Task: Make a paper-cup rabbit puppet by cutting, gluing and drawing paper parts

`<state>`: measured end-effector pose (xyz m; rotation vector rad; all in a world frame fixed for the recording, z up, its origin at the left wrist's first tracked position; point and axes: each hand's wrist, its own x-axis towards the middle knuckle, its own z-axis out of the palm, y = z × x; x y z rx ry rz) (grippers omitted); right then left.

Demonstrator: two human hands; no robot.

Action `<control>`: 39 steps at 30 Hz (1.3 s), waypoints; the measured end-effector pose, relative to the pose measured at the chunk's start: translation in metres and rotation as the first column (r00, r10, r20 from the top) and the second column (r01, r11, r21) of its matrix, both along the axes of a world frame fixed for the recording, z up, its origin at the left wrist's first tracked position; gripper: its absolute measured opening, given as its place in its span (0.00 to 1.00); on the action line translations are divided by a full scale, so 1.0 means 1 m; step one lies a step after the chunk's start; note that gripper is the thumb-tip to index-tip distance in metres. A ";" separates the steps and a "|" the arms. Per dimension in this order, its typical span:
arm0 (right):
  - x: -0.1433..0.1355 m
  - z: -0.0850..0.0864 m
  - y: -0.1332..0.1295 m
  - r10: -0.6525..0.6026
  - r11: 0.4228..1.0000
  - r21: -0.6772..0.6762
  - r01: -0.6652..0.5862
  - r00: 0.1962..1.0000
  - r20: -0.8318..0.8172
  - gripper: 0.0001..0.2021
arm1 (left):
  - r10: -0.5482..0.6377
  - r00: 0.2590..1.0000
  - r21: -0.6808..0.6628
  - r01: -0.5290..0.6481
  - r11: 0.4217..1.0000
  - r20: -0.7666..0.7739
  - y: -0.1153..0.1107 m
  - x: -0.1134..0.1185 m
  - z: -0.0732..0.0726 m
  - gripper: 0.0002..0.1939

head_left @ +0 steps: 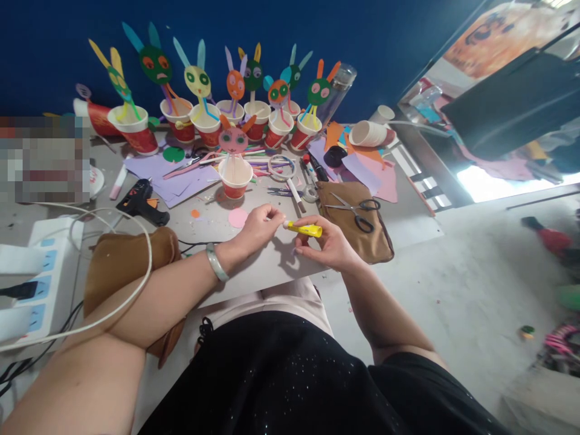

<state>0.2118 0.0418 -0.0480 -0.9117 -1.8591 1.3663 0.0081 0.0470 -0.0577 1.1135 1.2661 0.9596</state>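
Note:
Near the table's front edge, my right hand (327,243) is closed around a small yellow tube (306,229), which lies almost level with its white tip pointing left. My left hand (264,225) meets that tip with its fingers pinched together; whatever they hold there is too small to make out. Just behind my left hand a pink paper disc (238,218) lies flat on the table. Farther back stands a paper cup (235,180) with a pink, orange-eared paper face (232,139) rising from it.
Several cups with eared paper faces line the blue wall (380,36). Scissors (356,208) lie on a brown cloth pouch (335,193) at right. Purple paper (181,184) and a black glue gun (144,205) are at left, beside a power strip (57,266) with a looping cable.

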 end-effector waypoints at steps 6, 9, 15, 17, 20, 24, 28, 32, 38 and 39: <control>0.000 0.001 0.000 -0.004 1.000 0.024 0.004 1.000 0.016 0.20 | -0.056 0.996 0.015 0.057 0.998 -0.076 0.001 -0.003 0.002 0.06; -0.001 0.002 -0.001 -0.005 0.999 0.035 0.005 1.000 0.014 0.20 | -0.063 0.994 0.006 0.063 0.998 -0.085 0.002 -0.002 0.003 0.05; 0.000 0.001 -0.001 -0.020 0.999 0.033 0.019 1.000 0.024 0.20 | -0.092 0.993 -0.044 0.089 0.995 -0.076 0.001 0.000 0.008 0.07; 0.001 0.000 -0.001 -0.015 0.999 0.031 0.014 1.000 0.026 0.20 | -0.113 0.990 -0.076 0.107 0.991 -0.082 0.000 0.000 0.009 0.08; 0.003 -0.002 -0.001 -0.009 1.000 0.029 0.009 1.000 0.020 0.19 | -0.149 0.985 -0.113 0.138 0.984 -0.091 -0.001 0.001 0.011 0.11; 0.005 -0.003 -0.001 -0.036 0.999 0.014 0.036 0.999 0.013 0.19 | -0.171 0.982 -0.149 0.157 0.976 -0.081 -0.003 0.002 0.009 0.12; 0.009 -0.005 0.002 -0.109 0.992 0.070 0.105 0.993 0.051 0.19 | -0.148 0.977 -0.098 0.134 0.986 -0.153 -0.002 0.001 0.007 0.11; 0.011 -0.014 0.008 -0.200 0.961 0.231 0.155 0.963 0.183 0.17 | -0.348 0.862 0.171 0.430 0.886 -0.369 -0.008 -0.001 0.010 0.07; 0.005 -0.043 0.021 -0.247 0.841 0.540 -0.003 0.887 0.390 0.16 | -0.748 0.359 0.196 0.933 0.302 -0.558 -0.031 0.002 0.015 0.13; 0.004 -0.047 0.023 -0.255 0.815 0.579 -0.022 0.884 0.392 0.16 | -0.699 0.365 0.180 0.928 0.325 -0.615 -0.033 0.003 0.016 0.14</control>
